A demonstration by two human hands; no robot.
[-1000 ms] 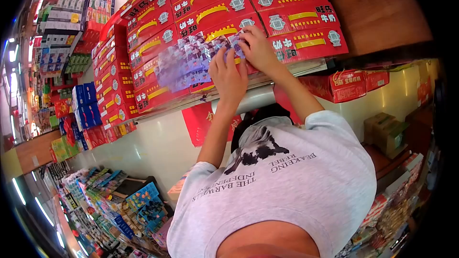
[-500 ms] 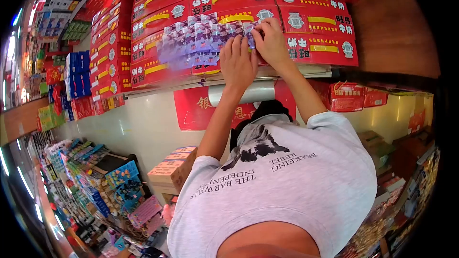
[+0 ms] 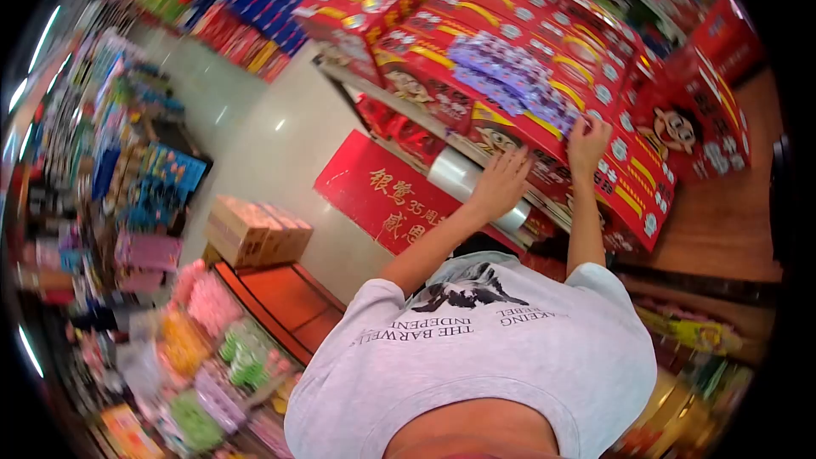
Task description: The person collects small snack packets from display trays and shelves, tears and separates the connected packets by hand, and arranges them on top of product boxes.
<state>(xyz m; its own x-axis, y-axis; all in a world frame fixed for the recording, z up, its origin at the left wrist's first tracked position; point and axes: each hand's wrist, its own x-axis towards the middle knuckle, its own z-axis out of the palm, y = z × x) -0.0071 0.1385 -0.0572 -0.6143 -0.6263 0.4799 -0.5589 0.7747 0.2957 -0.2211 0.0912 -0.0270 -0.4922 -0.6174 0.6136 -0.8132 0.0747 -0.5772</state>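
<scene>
"Left hand (image 3: pixel 503 184) has come off the purple pkts (image 3: pixel 501 72), now at the red cartons' (image 3: pixel 544 134) front edge. Fingers nearly straight, slightly apart, nothing seen in it."

"OK, & the right hand (image 3: pixel 588 146)?"

"Still by the end of the row, fingers curled. Can't tell if it's got hold of a pkt, too blurry."

"Where're the pkts?"

"On top of the cartons, overlapping, mostly L of that hand. So 1 hand's at them now, vs. both a sec ago."
</scene>
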